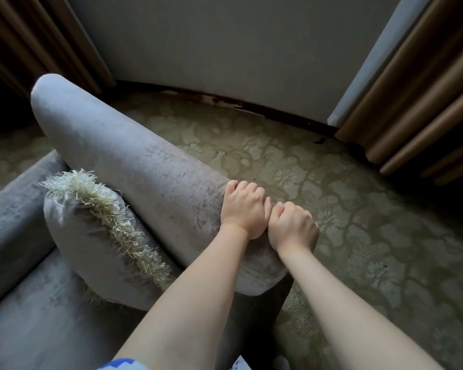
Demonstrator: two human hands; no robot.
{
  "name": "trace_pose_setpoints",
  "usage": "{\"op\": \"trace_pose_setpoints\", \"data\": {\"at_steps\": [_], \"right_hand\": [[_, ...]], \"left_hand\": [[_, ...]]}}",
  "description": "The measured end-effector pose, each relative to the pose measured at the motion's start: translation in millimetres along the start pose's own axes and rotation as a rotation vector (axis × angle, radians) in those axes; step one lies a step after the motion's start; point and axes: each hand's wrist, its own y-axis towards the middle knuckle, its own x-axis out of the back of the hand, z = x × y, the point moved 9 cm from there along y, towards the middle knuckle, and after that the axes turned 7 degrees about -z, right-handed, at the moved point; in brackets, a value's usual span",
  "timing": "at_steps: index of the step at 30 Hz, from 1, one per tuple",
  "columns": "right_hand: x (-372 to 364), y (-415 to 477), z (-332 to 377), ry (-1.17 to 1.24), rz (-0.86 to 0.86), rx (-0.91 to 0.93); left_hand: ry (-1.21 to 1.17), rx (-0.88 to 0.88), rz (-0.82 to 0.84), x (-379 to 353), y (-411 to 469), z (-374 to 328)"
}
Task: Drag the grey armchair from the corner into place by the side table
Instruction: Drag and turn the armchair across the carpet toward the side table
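The armchair [118, 145] stands on the carpet [358, 236] near the wall [211, 49], at the left and centre of the view. Its rounded padded edge runs from upper left to lower right. The left hand [242, 206] and right hand [293, 228] grip this edge near its lower end, fingers curled over the far side, knuckles touching. A fringed cushion [91, 236] leans against the inner face of the edge. Curtains [425, 89] hang at both sides of the wall.
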Motion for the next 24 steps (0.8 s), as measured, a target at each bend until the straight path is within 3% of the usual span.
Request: {"op": "trace_pose_setpoints", "data": {"at_steps": [24], "right_hand": [[0.1,4.3,0.3,0.025,-0.008,-0.002]], "left_hand": [[0.098,-0.005,-0.011,-3.2,1.2,-0.5]]}}
